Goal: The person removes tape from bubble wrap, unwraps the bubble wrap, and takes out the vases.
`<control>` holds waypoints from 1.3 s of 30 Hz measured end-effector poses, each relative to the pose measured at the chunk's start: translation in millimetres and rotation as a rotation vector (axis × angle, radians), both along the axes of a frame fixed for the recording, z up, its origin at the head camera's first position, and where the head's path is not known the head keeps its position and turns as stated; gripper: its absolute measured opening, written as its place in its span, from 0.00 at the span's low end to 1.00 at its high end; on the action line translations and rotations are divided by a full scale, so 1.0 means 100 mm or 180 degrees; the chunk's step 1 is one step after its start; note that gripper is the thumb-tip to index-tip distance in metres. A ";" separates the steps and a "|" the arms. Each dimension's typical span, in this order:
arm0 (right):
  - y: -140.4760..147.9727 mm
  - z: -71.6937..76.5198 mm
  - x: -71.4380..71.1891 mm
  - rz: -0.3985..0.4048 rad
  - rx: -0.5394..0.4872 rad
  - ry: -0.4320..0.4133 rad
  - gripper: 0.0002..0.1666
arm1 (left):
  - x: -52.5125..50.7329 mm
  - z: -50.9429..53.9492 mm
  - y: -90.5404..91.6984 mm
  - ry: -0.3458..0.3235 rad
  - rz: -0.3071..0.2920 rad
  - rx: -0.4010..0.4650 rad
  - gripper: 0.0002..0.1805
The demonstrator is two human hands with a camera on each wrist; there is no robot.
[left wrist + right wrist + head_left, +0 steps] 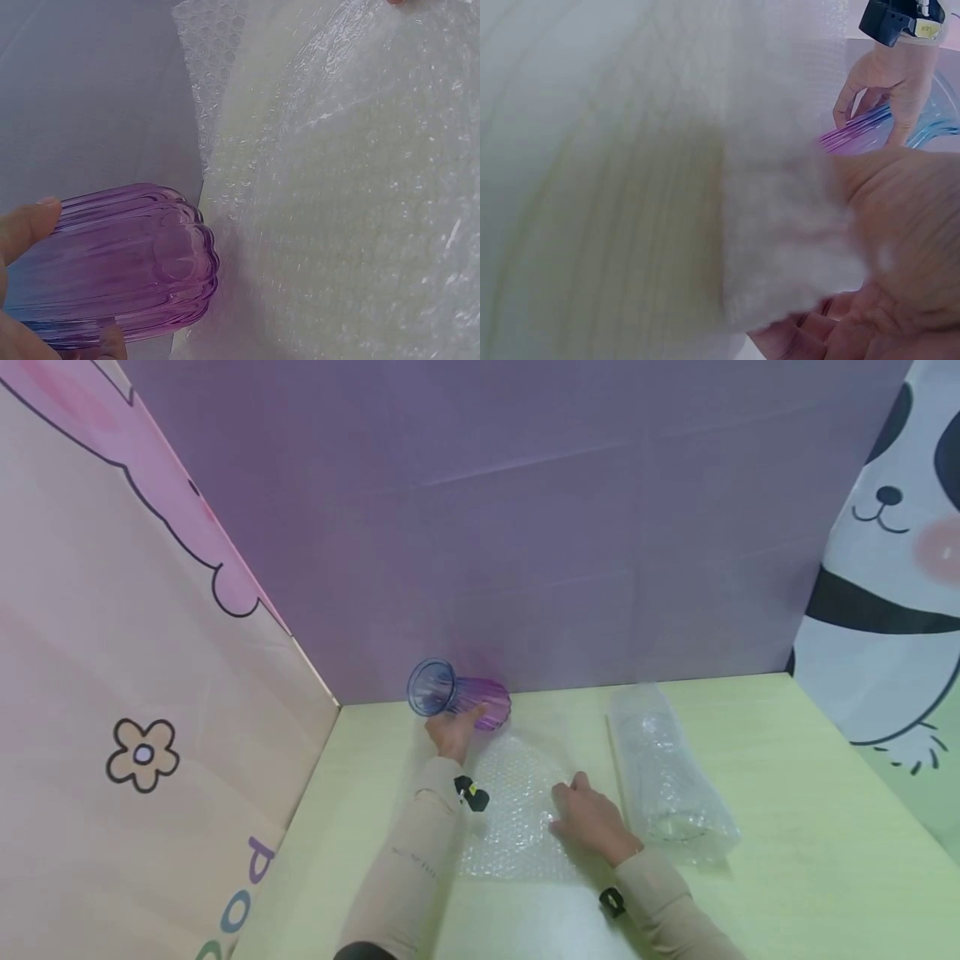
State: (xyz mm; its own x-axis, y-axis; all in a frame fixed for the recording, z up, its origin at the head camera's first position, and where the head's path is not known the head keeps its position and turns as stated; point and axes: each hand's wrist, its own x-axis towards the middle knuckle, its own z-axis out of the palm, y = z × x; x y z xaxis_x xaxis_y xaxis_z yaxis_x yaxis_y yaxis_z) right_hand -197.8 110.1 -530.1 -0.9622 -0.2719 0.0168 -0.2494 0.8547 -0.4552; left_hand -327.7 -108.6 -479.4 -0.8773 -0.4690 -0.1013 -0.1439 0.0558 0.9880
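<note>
My left hand (452, 737) grips a ribbed glass vase (486, 697) around its body at the back of the table. The vase lies tilted on its side, its blue flared mouth to the left and its purple base to the right. In the left wrist view, thumb and fingers lie on either side of the purple glass (127, 255). A sheet of bubble wrap (513, 802) is spread beneath and in front of the vase. At its right edge my right hand (595, 823) pinches the wrap (787, 262), which is blurred in the right wrist view.
To the right lies a clear glass item in a bubble-wrap sleeve (667, 768). A purple backdrop (525, 568) rises behind the pale table (795, 827). Printed panels with a flower (142, 754) and a panda (885, 652) stand at the sides.
</note>
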 end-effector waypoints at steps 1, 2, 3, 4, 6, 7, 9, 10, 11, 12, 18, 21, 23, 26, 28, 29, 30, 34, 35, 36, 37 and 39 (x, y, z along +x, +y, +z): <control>0.00 0.00 0.00 0.0000 0.0002 0.0003 0.22 | 0.00 0.00 0.00 -0.0011 -0.0008 -0.0017 0.49; 0.00 0.00 0.00 -0.0001 0.0002 0.0004 0.22 | -0.01 0.01 0.00 -0.0024 -0.0012 -0.0039 0.48; 0.00 0.00 0.00 -0.0004 0.0000 0.0006 0.22 | -0.01 0.01 0.00 -0.0028 -0.0016 -0.0058 0.48; 0.00 0.00 0.00 -0.0007 0.0001 0.0012 0.23 | -0.02 0.01 0.00 -0.0030 -0.0020 -0.0082 0.48; 0.00 0.00 -0.01 -0.0009 0.0003 0.0037 0.23 | -0.03 0.01 0.00 -0.0021 -0.0025 -0.0114 0.48; 0.01 0.00 -0.01 -0.0011 0.0002 0.0044 0.23 | -0.03 0.01 0.00 -0.0018 -0.0027 -0.0136 0.48; 0.01 0.00 -0.01 -0.0008 0.0006 0.0056 0.23 | -0.03 0.02 0.00 -0.0011 -0.0032 -0.0170 0.48; 0.01 0.00 -0.01 -0.0005 0.0007 0.0057 0.23 | -0.03 0.02 0.00 -0.0009 -0.0036 -0.0187 0.48; 0.00 -0.01 -0.01 -0.0003 0.0008 0.0053 0.23 | -0.03 0.03 0.00 -0.0009 -0.0046 -0.0190 0.48; 0.00 -0.01 -0.01 0.0001 0.0005 0.0053 0.24 | -0.03 0.03 0.00 -0.0011 -0.0056 -0.0202 0.47; 0.00 -0.02 -0.01 0.0010 0.0004 -0.0002 0.26 | -0.04 0.07 0.00 -0.0074 -0.0076 -0.0319 0.45; 0.00 -0.03 -0.01 0.0022 0.0005 -0.0005 0.26 | -0.05 0.10 0.01 -0.0114 -0.0092 -0.0430 0.45; 0.00 -0.04 -0.01 0.0027 0.0012 0.0007 0.26 | -0.06 0.11 0.02 -0.0111 -0.0117 -0.0494 0.46; 0.00 -0.05 -0.02 0.0033 0.0037 0.0046 0.25 | -0.07 0.11 0.04 -0.0103 -0.0133 -0.0547 0.49; 0.00 -0.05 -0.02 0.0042 0.0042 0.0069 0.25 | -0.09 0.11 0.05 -0.0082 -0.0126 -0.0581 0.50; 0.00 -0.04 -0.02 0.0046 0.0046 0.0073 0.25 | -0.10 0.11 0.05 -0.0073 -0.0115 -0.0616 0.50; 0.01 -0.04 -0.02 0.0044 0.0048 0.0077 0.25 | -0.11 0.11 0.05 -0.0068 -0.0105 -0.0654 0.51; 0.00 -0.02 -0.02 0.0029 0.0053 0.0077 0.27 | -0.13 0.12 0.07 -0.0080 -0.0074 -0.0812 0.50; 0.00 -0.02 -0.02 0.0024 0.0069 0.0067 0.27 | -0.14 0.12 0.08 -0.0077 -0.0069 -0.0854 0.50; 0.00 -0.01 -0.01 0.0018 0.0076 0.0067 0.27 | -0.14 0.13 0.08 -0.0081 -0.0072 -0.0872 0.50; 0.00 -0.01 -0.01 0.0015 0.0079 0.0064 0.27 | -0.14 0.13 0.09 -0.0082 -0.0073 -0.0888 0.49; -0.01 -0.01 -0.01 0.0011 0.0082 0.0060 0.26 | -0.14 0.13 0.10 -0.0047 -0.0075 -0.0925 0.47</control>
State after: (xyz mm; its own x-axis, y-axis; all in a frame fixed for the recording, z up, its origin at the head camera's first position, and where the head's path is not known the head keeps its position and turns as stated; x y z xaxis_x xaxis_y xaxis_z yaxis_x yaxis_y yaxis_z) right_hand -198.4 109.5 -531.0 -0.9608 -0.2757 0.0278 -0.2606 0.8653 -0.4283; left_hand -341.9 -98.8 -466.9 -0.8878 -0.4598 0.0215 -0.1534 0.3397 0.9279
